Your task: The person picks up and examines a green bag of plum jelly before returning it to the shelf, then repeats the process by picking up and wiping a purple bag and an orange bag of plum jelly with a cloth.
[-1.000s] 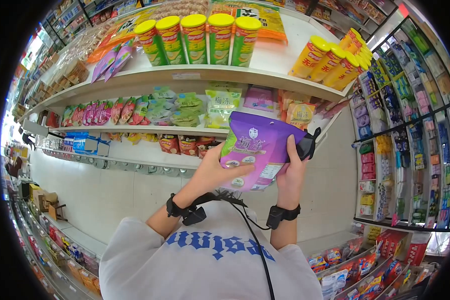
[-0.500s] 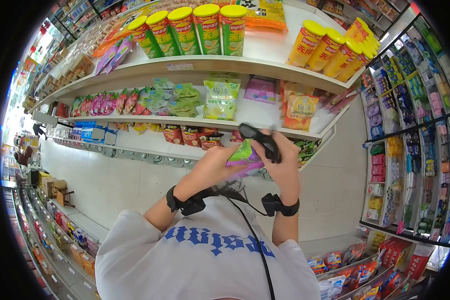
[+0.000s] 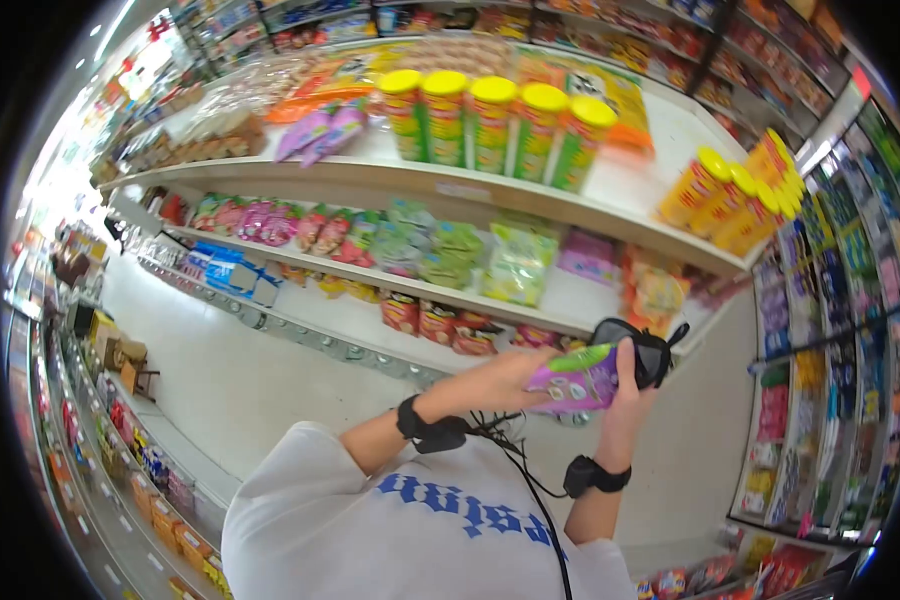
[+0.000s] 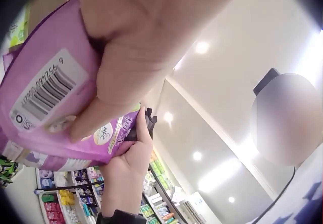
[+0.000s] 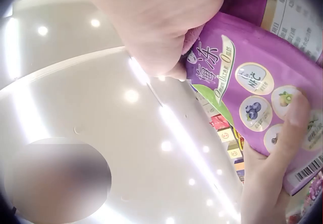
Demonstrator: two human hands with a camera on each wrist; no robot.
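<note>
Both hands hold a purple snack bag [image 3: 573,385] in front of the chest. The left hand [image 3: 505,380] grips its left end; in the left wrist view the thumb of this left hand [image 4: 136,57] presses on the bag [image 4: 60,83] near a barcode. At the other end the right hand [image 3: 630,395] pinches the bag, its thumb on the near side. In the right wrist view, blueberry and fruit pictures show on the bag [image 5: 242,73], with the right hand [image 5: 161,22] at its top edge. A black strapped item [image 3: 640,350] lies around the right hand's fingers.
Ahead stands a shelf unit [image 3: 530,310] with green bags [image 3: 518,265], small pouches, and a purple packet [image 3: 588,256]. Green cans [image 3: 490,125] and yellow cans [image 3: 695,190] stand on its top. Hanging goods line a rack [image 3: 810,350] at the right.
The bag, seen front-on a second ago, was tilted and is now turned with a narrower side showing. Both hands have kept hold of it. The head view has shifted and tilted.
</note>
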